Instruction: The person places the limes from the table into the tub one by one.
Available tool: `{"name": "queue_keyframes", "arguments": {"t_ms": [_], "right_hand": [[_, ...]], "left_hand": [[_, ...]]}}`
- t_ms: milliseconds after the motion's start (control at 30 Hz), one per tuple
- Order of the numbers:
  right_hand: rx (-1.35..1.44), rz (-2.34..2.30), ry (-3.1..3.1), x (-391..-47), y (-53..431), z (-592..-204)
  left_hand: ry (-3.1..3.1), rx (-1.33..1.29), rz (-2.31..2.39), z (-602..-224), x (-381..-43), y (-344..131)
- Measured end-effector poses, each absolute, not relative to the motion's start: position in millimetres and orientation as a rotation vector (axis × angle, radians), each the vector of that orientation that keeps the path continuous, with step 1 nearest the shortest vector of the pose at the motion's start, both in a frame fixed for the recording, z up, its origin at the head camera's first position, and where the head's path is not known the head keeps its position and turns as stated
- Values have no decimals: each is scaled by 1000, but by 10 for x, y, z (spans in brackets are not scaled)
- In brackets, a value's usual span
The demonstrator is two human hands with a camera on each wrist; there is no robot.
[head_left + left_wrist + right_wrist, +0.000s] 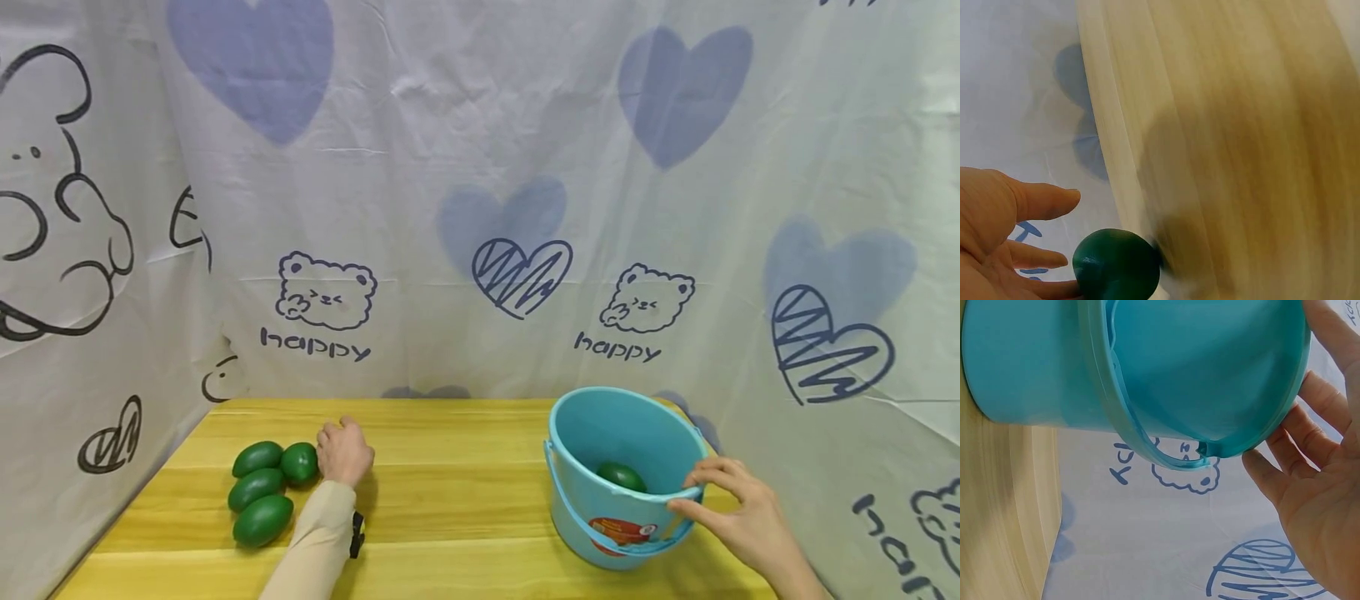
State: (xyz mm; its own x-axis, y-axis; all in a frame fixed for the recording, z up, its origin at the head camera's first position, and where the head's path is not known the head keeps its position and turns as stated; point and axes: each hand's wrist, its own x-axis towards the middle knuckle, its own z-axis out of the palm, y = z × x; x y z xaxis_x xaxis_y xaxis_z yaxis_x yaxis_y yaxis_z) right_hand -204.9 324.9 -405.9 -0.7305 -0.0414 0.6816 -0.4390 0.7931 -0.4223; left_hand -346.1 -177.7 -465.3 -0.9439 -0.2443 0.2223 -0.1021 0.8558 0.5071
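Note:
Beside the rightmost of a cluster of smooth, dark green oval fruits (300, 463) is my left hand (347, 451). Its thumb and fingers reach out fairly straight in the left wrist view, with the fingertips next to the green fruit (1116, 265) and the thumb apart from it; whether they touch is hard to tell. On the right, a light blue bucket (577, 508) stands on the table. My right hand (742, 508) holds its rim, thumb at the near side and fingers over the right edge. Inside the bucket lies another green fruit (621, 477).
The bucket's handle (573, 517) hangs down its front, across a red label (621, 533). A yellow wood-grain table (450, 500) lies under everything. White printed cloth (480, 358) hangs behind and at both sides.

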Motion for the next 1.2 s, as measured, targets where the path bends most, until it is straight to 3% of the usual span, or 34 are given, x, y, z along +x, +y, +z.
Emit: {"name": "queue_keyframes", "arguments": {"t_ms": [1200], "right_hand": [[332, 751, -2315, -2061, 3262, -4061]], "left_hand": [[-2811, 111, -858, -4694, -3449, -1806]]}}
